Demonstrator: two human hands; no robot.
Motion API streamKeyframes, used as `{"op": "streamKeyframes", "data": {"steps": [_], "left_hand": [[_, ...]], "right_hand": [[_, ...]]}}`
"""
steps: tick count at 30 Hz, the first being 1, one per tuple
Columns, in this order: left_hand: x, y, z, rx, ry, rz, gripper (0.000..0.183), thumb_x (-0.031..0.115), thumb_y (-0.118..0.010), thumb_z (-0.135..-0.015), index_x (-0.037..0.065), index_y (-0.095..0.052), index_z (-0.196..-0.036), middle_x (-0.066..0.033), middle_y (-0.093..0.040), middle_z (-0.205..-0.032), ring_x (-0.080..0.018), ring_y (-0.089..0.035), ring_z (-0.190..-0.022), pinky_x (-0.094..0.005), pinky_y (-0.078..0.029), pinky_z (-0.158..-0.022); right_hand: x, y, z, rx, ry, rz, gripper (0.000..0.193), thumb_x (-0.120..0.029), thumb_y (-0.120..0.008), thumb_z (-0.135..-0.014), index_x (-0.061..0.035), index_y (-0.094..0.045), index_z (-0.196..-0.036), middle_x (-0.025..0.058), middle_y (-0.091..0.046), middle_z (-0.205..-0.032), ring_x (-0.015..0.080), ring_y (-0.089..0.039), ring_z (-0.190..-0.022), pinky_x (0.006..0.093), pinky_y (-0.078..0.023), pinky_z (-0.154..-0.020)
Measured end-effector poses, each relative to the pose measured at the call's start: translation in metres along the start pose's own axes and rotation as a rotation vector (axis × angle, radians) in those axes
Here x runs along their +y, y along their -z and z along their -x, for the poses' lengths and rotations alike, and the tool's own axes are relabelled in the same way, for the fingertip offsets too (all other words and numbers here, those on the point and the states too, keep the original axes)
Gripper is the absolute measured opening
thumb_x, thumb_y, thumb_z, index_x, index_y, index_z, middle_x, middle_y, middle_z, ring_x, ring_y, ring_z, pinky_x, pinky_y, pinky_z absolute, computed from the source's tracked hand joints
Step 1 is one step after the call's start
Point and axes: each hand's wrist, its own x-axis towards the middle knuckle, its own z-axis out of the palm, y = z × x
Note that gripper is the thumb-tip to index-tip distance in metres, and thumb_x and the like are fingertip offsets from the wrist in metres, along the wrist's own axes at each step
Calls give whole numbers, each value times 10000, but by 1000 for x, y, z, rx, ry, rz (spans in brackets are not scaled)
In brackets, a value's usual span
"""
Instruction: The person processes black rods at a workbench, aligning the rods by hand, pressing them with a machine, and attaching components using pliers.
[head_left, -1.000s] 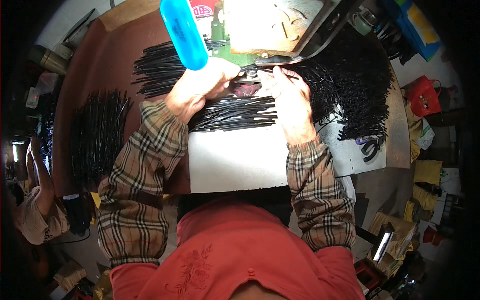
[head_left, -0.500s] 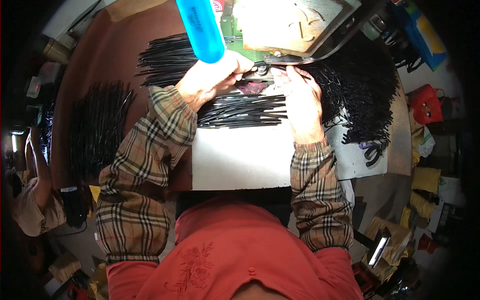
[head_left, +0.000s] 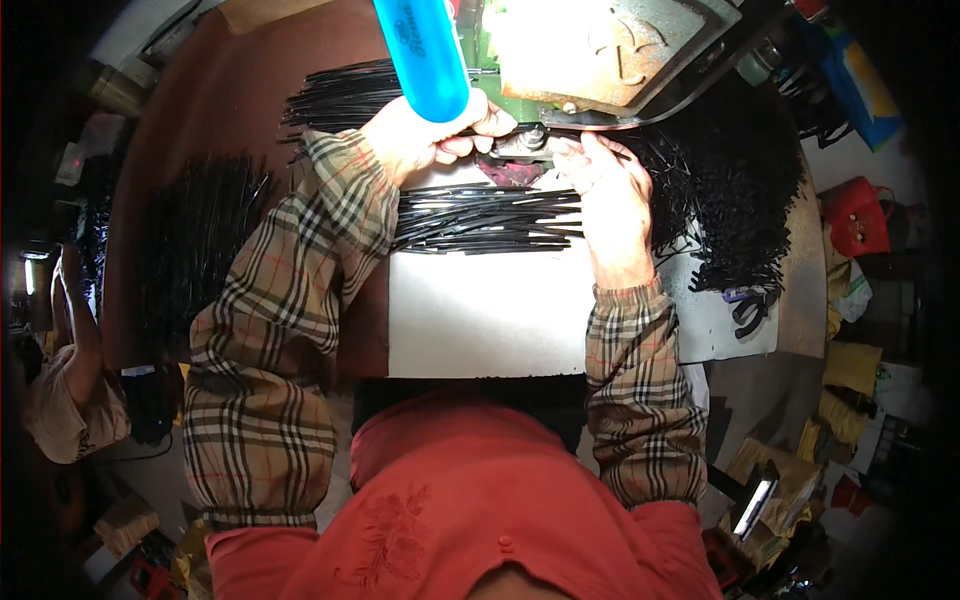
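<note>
My left hand is closed at the left of a small metal fitting on the machine, its thumb and forefinger pinching a thin black strip. To the right of that fitting, my right hand pinches a black strip too, palm partly hidden. Whether both hold one and the same strip I cannot tell. Just below my hands lies a bundle of black strips on the white board. Above them stands the machine's bright metal head plate, with a dark curved lever along its edge.
A blue rounded tube hangs over my left hand. More black strips lie behind it and another bundle at the left. A dense black pile covers the right side, with dark-handled scissors below. A co-worker's arm shows far left.
The view has shifted slightly, so most things sit a little further right. Both hands stay beside the metal fitting, still pinching, with only slight finger movement.
</note>
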Motion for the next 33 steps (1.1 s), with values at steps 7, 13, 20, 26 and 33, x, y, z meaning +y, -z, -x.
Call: {"op": "streamKeyframes", "data": {"steps": [7, 13, 20, 26, 33], "left_hand": [[6, 5, -1, -20, 51, -59, 88, 117, -631, -888, 30, -642, -885, 0, -569, -699, -32, -352, -436, -188, -262, -384], [11, 0, -5, -84, 48, -198, 192, 186, -515, -844, 82, -566, -691, -36, -603, -744, -50, -321, -437, -202, -246, -395], [-12, 5, 10, -298, -459, -63, 307, 265, -624, -872, -38, -647, -918, -30, -597, -747, -26, -394, -494, -183, -300, -425], [-10, -13, 93, 69, -73, -56, 230, 130, -652, -825, -19, -597, -992, -83, -613, -787, -91, -550, -584, -191, -398, -444], [-65, -50, 115, 158, -227, 577, 232, 204, -583, -956, 15, -577, -1091, -46, -578, -916, -135, -552, -859, -245, -439, -734]], "right_hand": [[3, 3, -2, -80, 27, -56, 236, -89, -589, -915, 102, -539, -1045, 237, -654, -977, 315, -686, -908, 385, -572, -845], [2, 3, -2, -65, -22, -52, 217, -75, -573, -932, 103, -538, -1052, 217, -653, -973, 279, -686, -898, 346, -578, -829], [-8, 9, 15, -89, -53, -97, 113, -87, -627, -903, 18, -588, -902, 121, -657, -841, 195, -668, -799, 295, -559, -745], [-3, 6, 98, -166, -103, -57, 120, -99, -638, -880, 5, -587, -911, 122, -667, -822, 167, -666, -751, 259, -545, -673], [-24, 26, 151, -349, -85, 518, 165, -150, -721, -841, -2, -677, -899, 69, -694, -825, 68, -627, -735, 225, -497, -615]]}}
